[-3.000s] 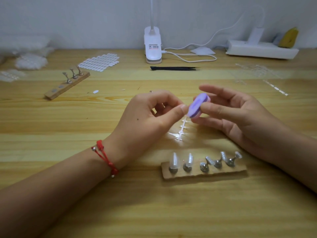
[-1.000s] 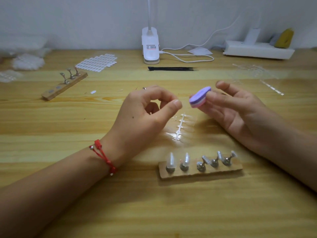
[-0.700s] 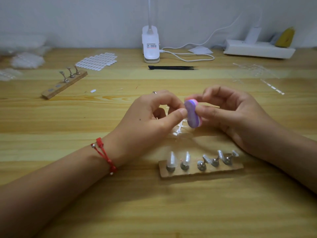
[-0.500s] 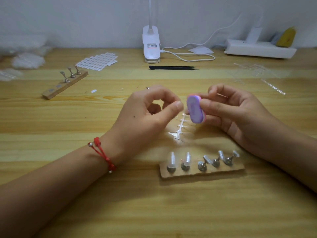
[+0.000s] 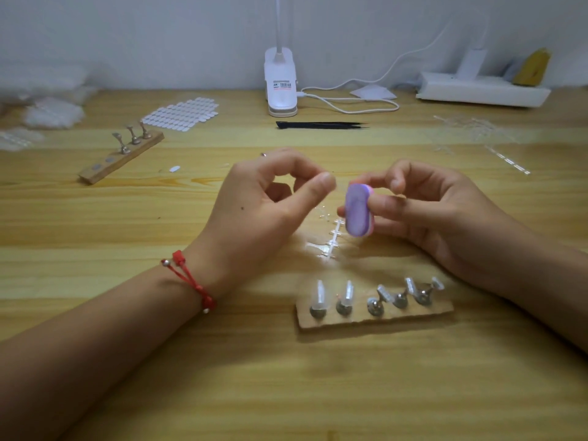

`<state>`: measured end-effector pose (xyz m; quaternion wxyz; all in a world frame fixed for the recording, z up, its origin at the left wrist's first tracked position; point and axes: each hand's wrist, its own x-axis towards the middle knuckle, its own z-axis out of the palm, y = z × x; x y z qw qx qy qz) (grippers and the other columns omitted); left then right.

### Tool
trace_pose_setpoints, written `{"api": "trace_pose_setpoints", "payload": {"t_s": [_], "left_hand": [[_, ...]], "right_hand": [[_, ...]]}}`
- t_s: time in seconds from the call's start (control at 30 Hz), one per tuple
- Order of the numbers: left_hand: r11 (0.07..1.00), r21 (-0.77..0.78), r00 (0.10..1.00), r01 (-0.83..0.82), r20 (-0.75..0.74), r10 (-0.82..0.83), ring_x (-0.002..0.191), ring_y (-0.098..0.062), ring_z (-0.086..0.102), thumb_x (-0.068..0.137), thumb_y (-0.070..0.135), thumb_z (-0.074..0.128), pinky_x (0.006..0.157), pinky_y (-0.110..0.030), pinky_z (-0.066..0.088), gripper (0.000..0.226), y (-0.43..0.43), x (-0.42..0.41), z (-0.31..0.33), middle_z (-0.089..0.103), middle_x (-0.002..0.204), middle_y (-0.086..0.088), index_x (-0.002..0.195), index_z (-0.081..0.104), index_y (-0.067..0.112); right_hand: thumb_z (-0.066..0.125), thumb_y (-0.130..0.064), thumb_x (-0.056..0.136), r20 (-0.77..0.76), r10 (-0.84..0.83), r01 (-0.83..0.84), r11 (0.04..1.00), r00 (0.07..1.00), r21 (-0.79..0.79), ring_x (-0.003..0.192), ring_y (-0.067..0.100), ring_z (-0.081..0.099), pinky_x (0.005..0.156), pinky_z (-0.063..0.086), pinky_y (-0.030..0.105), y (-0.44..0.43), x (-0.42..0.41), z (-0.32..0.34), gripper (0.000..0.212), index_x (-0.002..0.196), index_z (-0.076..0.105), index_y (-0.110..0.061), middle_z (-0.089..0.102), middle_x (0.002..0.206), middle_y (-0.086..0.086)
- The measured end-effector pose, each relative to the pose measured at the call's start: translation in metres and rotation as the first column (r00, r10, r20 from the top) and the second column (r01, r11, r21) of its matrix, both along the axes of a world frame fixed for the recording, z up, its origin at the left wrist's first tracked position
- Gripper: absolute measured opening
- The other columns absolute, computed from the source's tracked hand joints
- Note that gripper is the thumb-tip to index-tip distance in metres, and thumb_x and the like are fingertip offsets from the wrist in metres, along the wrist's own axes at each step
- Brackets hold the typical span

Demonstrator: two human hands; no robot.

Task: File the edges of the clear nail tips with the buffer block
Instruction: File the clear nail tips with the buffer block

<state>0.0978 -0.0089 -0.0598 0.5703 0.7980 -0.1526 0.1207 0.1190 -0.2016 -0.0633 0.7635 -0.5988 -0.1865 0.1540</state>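
Wooden bench (image 5: 286, 393) fills the view. Your left hand (image 5: 264, 211) is raised over mid-bench, thumb and forefinger curled into a pinch. Can't tell if a clear tip is between them. Your right hand (image 5: 439, 211) is just right of it and grips the buffer block (image 5: 358, 214), thumb on the near side, fingers behind. The block stands upright with its purple face toward you and a pink layer showing at the right edge. It is close to your left thumb tip but not touching.

Far right by the wall: white power strip (image 5: 483, 90). Far centre: white lamp clamp (image 5: 281, 81), cable running right. Near centre: wooden holder (image 5: 366, 323) with five metal stands. Clear nail tips (image 5: 319, 296) are on the two left ones; the rest are too blurry to tell. Far left: second wooden holder (image 5: 95, 173) with three stands. Beyond it: sheet of white stickers (image 5: 181, 114). In front of the lamp: black tweezers (image 5: 318, 125), lying flat. A strip of clear tips (image 5: 332, 241) lies on the bench below the block, between the hands and the near holder. Red cord bracelet (image 5: 191, 281) on your left wrist.
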Motion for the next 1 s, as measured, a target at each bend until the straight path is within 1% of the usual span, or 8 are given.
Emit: {"api": "trace_pose_setpoints", "payload": {"t_s": [0.1,0.23,0.4,0.53,0.67,0.8,0.9,1.0], "left_hand": [[0.993,0.057,0.993,0.108,-0.045,-0.105,0.053,-0.018,0.042,0.086,0.017,0.069,0.05,-0.023,0.032,0.012,-0.0024,-0.0034,-0.0008,0.06,0.079,-0.019,0.074,0.067,0.013],[1.0,-0.006,1.0,-0.005,-0.005,0.005,0.051,-0.013,0.04,0.086,0.016,0.068,0.048,-0.018,0.03,0.014,0.0002,0.0,0.0,0.059,0.077,-0.018,0.073,0.066,0.015],[0.997,0.04,0.997,0.072,-0.028,-0.071,0.053,-0.028,0.043,0.084,0.021,0.07,0.05,-0.033,0.035,0.013,-0.0038,-0.0028,-0.001,0.059,0.078,-0.02,0.074,0.067,0.014],[1.0,-0.008,1.0,0.013,-0.023,-0.013,0.053,-0.011,0.043,0.087,0.017,0.067,0.049,-0.017,0.031,0.013,-0.0005,-0.0014,-0.0001,0.057,0.077,-0.022,0.074,0.065,0.015],[0.998,0.04,0.999,0.044,-0.017,-0.043,0.05,-0.009,0.043,0.087,0.016,0.067,0.048,-0.016,0.031,0.013,-0.0041,-0.0031,-0.0003,0.058,0.072,-0.018,0.074,0.066,0.015],[0.981,-0.108,0.987,-0.16,0.002,0.162,0.041,0.002,0.041,0.086,0.018,0.068,0.047,-0.005,0.03,0.011,0.0016,0.0025,0.003,0.05,0.058,0.013,0.076,0.066,0.015],[0.985,-0.122,0.992,-0.124,-0.02,0.123,0.037,0.003,0.039,0.084,0.021,0.07,0.044,-0.003,0.027,0.009,-0.0001,-0.0002,0.0027,0.047,0.045,0.02,0.076,0.069,0.017],[0.991,-0.126,0.998,-0.035,-0.046,0.03,0.038,0.004,0.042,0.08,0.023,0.072,0.045,-0.003,0.029,0.007,-0.0045,-0.0045,0.0028,0.053,0.048,0.02,0.076,0.071,0.017]], "right_hand": [[0.068,-0.008,0.067,-0.012,-0.027,0.027,0.999,1.0,0.028,0.083,0.02,0.071,0.071,0.058,0.028,-0.0001,0.0011,-0.0007,0.019,0.059,0.058,-0.022,0.072,0.094,0.004],[0.07,-0.011,0.067,0.004,0.02,-0.02,1.0,1.0,-0.018,0.088,0.028,0.073,0.072,0.058,0.029,0.0009,-0.0008,0.0003,0.019,0.058,0.057,-0.022,0.073,0.096,0.003],[0.075,-0.007,0.07,-0.003,0.005,-0.005,1.0,1.0,0.01,0.088,0.022,0.072,0.071,0.057,0.027,-0.0013,0.0009,0.0001,0.026,0.058,0.056,-0.021,0.073,0.097,0.005],[0.076,-0.007,0.068,-0.004,0.001,-0.001,1.0,1.0,0.0,0.088,0.026,0.073,0.072,0.057,0.027,-0.0003,-0.0004,0.0008,0.027,0.056,0.056,-0.022,0.073,0.097,0.004],[0.074,-0.004,0.068,-0.018,0.019,-0.019,1.0,1.0,0.007,0.086,0.025,0.072,0.072,0.058,0.029,-0.0009,0.0002,0.0024,0.029,0.055,0.055,-0.022,0.073,0.096,0.004],[0.063,-0.001,0.073,-0.058,0.068,-0.068,0.998,0.996,-0.006,0.081,0.028,0.073,0.073,0.06,0.031,-0.0012,-0.0001,0.0073,0.023,0.061,0.062,-0.02,0.073,0.092,0.005],[0.048,0.001,0.082,-0.124,0.026,-0.027,1.0,0.992,-0.003,0.066,0.021,0.063,0.065,0.057,0.025,-0.0014,0.003,0.0075,0.021,0.079,0.064,-0.012,0.072,0.082,0.009],[0.044,-0.01,0.094,0.0,-0.015,0.015,0.991,1.0,-0.132,0.059,0.017,0.048,0.056,0.046,0.019,0.0007,0.0012,0.0038,0.02,0.084,0.061,-0.011,0.062,0.065,0.004]]}}
